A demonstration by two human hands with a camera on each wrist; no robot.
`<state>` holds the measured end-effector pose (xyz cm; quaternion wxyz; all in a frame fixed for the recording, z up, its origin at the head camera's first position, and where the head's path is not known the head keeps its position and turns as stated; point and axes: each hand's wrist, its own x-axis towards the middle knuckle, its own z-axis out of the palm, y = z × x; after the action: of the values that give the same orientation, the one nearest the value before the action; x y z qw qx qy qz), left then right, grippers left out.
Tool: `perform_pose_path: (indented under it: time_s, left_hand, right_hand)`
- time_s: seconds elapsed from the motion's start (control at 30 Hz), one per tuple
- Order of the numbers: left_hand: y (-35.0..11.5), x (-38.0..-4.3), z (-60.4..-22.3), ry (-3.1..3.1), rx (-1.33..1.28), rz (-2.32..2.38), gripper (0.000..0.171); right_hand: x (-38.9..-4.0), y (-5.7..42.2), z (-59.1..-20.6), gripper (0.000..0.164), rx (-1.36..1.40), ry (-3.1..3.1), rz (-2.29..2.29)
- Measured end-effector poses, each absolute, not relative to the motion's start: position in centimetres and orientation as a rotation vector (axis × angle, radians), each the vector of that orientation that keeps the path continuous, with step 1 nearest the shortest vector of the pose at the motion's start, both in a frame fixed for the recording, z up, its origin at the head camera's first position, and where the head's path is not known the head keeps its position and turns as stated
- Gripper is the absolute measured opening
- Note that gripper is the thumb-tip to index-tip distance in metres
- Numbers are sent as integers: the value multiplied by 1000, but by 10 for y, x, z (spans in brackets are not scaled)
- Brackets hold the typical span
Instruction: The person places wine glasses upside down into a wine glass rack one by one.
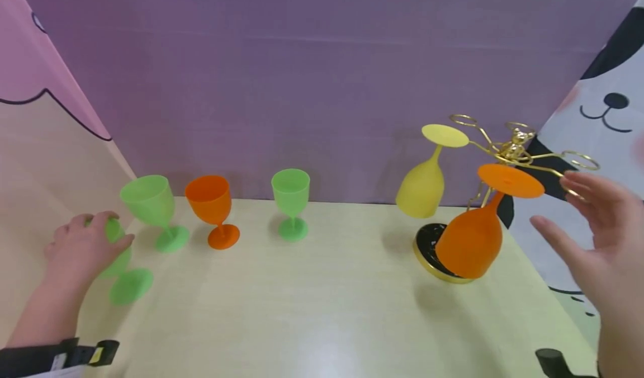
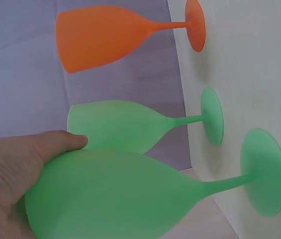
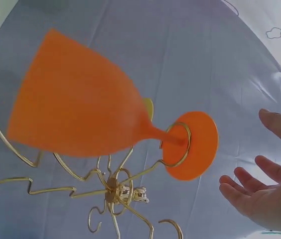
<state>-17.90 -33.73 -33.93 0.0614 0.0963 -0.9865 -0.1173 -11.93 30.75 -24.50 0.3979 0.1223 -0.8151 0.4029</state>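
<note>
My left hand [image 1: 80, 249] grips a green plastic wine goblet [image 2: 110, 191] by its bowl, fingers over the rim side. The goblet's round foot [image 1: 132, 286] is low over the table at the far left. On the right, an orange goblet [image 1: 472, 242] hangs upside down by its foot from a gold wire rack [image 1: 513, 153]; one wire loop goes round its stem below the foot. My right hand [image 3: 275, 174] is beside that foot, fingers loosely spread and holding nothing. A yellow goblet [image 1: 421, 190] also hangs upside down on the rack's left side.
Upright on the table [image 1: 312, 311] stand a second green goblet [image 1: 151, 202], an orange goblet [image 1: 210, 199] and a third green goblet [image 1: 290, 190]. The rack's black and gold round base [image 1: 427, 241] sits near the table's right edge. A purple cloth backdrop [image 1: 302, 87] rises behind.
</note>
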Motion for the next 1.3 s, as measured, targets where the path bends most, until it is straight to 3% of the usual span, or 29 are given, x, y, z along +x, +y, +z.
perform_pose_path:
  time_s: [0.37, 0.57, 0.97, 1.2, 1.3]
  left_hand:
    - [-336, -180, -338, -3004, 314, -343, 72]
    - [-341, -182, -341, -3015, 321, -340, 76]
    - [-340, -181, -341, -3012, 325, -348, 77]
    - [-340, -182, -342, -3011, 310, -354, 76]
    - [-339, -183, -342, -3006, 293, -353, 75]
  right_hand:
    - [-157, 336, -202, 61, 118, -2269, 873]
    - [-196, 375, -189, 66, 1, -2455, 694]
    - [-237, 377, -142, 71, 160, -2858, 308]
    - [-263, 382, -139, 81, 241, -3024, -27]
    - [-271, 381, -142, 79, 337, -3075, -140]
